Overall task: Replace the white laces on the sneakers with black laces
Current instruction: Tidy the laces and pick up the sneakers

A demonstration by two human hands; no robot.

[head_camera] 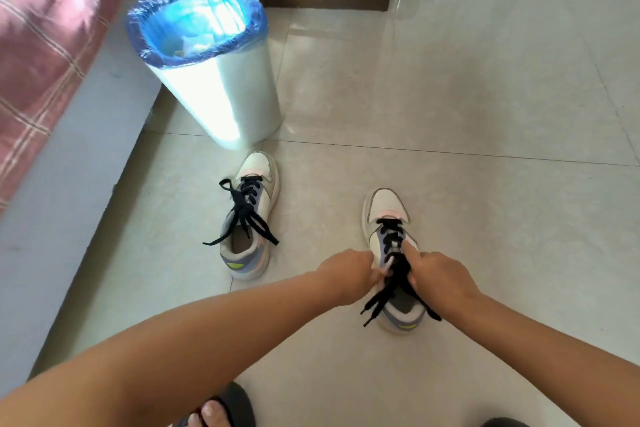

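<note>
Pale floor tiles (450, 97) carry both sneakers, with a lined bin (214, 80) beyond them. The left sneaker (251, 218) is already laced in black and tied. The right sneaker (391, 253) sits under both hands; the left hand (349, 274) and right hand (436, 276) are curled, pinching the black lace (394, 274) near the top eyelets. If the ends are pulled unevenly, the knot could be left loose or lopsided; a slipped pinch would likely slacken the crossings. Both sneakers are white with grey-blue panels, pink trim and yellow heel marks.

The pale tiled floor (450, 97) carries two sneakers (250, 218) (black-laced, well apart) and a lined bin (221, 94).
</note>
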